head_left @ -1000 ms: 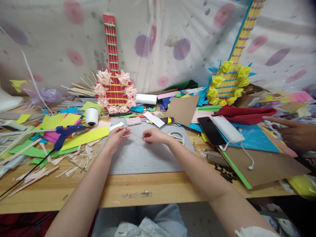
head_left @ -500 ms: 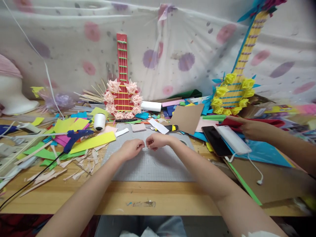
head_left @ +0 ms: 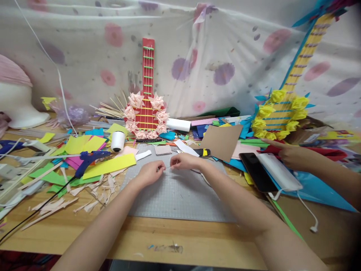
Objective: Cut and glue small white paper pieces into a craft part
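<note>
Hands (head_left: 167, 168) slightly farther apart now.

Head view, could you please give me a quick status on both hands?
Left hand and right hand pinching a thin thread between them over the grey cutting mat. Another person's hand near the white power bank, apart.

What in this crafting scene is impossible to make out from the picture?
Head view only:
- Whatever the left hand and right hand pinch between them: too thin to identify.
- The yellow flower guitar: its top is cut off by the frame's edge.
- The scissors: mostly hidden under the right forearm.
- The other person's hand: covers part of the red paper.
</note>
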